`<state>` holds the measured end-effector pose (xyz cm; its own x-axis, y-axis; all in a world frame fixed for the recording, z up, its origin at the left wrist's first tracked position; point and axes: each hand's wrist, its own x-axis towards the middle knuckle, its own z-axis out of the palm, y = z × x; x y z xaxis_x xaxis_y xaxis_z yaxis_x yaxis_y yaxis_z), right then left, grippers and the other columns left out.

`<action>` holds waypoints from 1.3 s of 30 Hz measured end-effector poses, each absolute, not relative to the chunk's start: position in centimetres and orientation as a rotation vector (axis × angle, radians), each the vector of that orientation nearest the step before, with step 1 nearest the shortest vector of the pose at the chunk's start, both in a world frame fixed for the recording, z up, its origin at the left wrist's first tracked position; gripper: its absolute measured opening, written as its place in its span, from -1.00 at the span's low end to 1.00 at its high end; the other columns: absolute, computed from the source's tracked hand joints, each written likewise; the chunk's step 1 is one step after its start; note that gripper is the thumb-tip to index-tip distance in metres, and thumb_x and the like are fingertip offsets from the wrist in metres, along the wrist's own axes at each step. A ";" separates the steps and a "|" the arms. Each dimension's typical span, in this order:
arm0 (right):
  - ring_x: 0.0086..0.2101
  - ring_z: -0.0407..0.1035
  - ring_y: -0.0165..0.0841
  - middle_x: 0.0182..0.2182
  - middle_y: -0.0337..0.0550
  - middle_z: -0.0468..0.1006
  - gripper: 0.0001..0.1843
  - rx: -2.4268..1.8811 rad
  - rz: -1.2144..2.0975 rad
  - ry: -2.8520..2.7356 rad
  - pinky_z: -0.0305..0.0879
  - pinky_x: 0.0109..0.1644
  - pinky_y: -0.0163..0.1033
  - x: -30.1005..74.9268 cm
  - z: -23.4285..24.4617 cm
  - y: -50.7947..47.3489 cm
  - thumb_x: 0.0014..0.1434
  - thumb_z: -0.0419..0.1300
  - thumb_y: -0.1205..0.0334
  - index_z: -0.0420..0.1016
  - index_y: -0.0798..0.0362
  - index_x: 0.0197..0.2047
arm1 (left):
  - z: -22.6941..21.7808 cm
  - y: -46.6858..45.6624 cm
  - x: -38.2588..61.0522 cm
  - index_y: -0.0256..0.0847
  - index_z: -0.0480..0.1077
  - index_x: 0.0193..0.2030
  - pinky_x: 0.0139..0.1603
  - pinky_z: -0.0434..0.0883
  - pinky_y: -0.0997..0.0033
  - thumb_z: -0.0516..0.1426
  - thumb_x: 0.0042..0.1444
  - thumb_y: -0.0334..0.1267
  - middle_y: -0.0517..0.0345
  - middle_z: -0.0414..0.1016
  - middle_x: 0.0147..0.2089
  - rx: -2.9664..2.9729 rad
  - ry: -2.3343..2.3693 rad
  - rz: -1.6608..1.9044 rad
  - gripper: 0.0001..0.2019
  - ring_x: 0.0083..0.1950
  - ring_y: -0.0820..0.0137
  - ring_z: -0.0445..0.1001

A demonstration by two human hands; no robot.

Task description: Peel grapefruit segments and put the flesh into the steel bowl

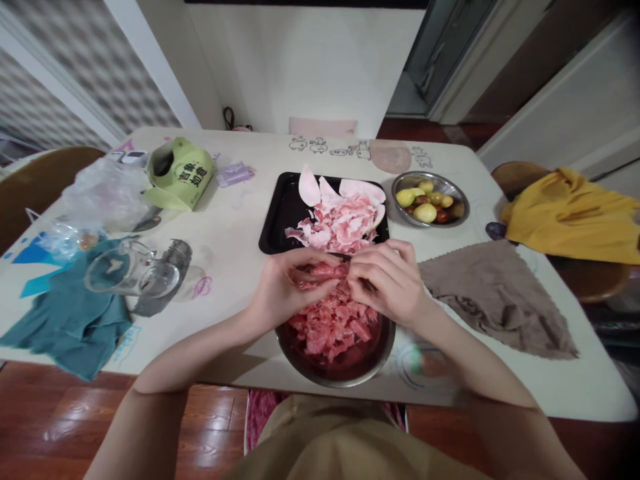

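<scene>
Over a metal bowl (pixel 345 383), both hands are close together at a red pomelo segment (pixel 331 269). My left hand (pixel 277 283) is closed around the segment's left side, thumb below and fingers above. On its right end, the curled fingers of my right hand (pixel 393 280) pinch; their tips are partly hidden. Loose red pomelo pulp (pixel 327 333) fills much of the bowl beneath. Just behind the bowl lies a black tray (pixel 275 217), bearing a heap of torn pale pink membrane (pixel 345 223) and thick pieces of white peel (pixel 309 187).
Right of the tray stands a metal bowl (pixel 465 217) of small green and brown fruits, with a brown cloth (pixel 505 297) nearer me. At left are a glass mug (pixel 117 270) on its side, a teal cloth (pixel 80 327), a green paper bag (pixel 187 177) and a clear plastic bag (pixel 107 193).
</scene>
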<state>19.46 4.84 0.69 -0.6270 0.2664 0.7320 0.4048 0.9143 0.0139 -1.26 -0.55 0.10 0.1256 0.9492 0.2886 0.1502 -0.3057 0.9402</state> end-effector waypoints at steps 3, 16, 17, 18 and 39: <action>-0.26 0.53 -0.40 -0.35 -0.33 0.62 -0.86 -0.501 -0.194 -2.263 0.21 -0.02 -0.15 19.8 1.0 4.9 0.25 0.19 0.43 0.37 -0.02 -0.25 | 0.3 -0.5 -1.1 -0.19 0.59 -0.08 -0.09 0.71 0.38 0.35 0.12 -0.36 0.02 0.68 -0.08 1.586 1.092 1.270 -0.79 -0.06 0.33 0.67; -0.24 0.54 -0.37 -0.30 -0.34 0.71 -0.83 -0.541 -0.390 -2.180 0.23 0.01 -0.11 19.8 1.0 3.6 0.23 0.36 0.25 0.59 -0.04 -0.09 | 1.1 -0.9 -1.0 -0.25 0.57 -0.11 -0.14 0.69 0.46 0.34 0.11 -0.38 -0.01 0.66 -0.09 1.583 1.105 1.307 -0.80 -0.06 0.34 0.66; -0.25 0.53 -0.39 -0.31 -0.35 0.71 -0.84 -0.532 -0.439 -2.169 0.23 0.00 -0.12 19.8 0.9 3.5 0.22 0.37 0.27 0.60 -0.04 -0.11 | 1.1 -1.0 -1.0 -0.25 0.57 -0.11 -0.15 0.69 0.47 0.34 0.11 -0.39 -0.02 0.66 -0.09 1.586 1.097 1.309 -0.81 -0.06 0.34 0.66; -0.25 0.53 -0.40 -0.32 -0.35 0.71 -0.85 -0.521 -0.491 -2.161 0.23 -0.02 -0.13 19.7 0.8 3.3 0.20 0.39 0.29 0.62 -0.02 -0.13 | 1.1 -1.0 -0.9 -0.25 0.57 -0.11 -0.15 0.69 0.47 0.34 0.11 -0.39 -0.02 0.66 -0.09 1.587 1.086 1.315 -0.81 -0.05 0.34 0.66; -0.38 0.51 -0.41 -0.45 -0.40 0.62 -0.85 -0.635 -0.160 -2.081 0.17 -0.05 -0.08 19.1 1.2 3.5 0.19 0.29 0.40 0.44 -0.04 -0.30 | 0.5 -0.8 -1.0 -0.23 0.56 -0.18 -0.07 0.61 0.43 0.35 0.11 -0.46 0.00 0.66 -0.08 1.749 1.027 1.277 -0.84 -0.03 0.36 0.64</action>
<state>19.10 3.55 1.18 -0.4403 0.3772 0.8148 0.4970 0.8581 -0.1287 -1.04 -0.80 0.54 0.1887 0.9036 0.3845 0.1812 -0.4169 0.8907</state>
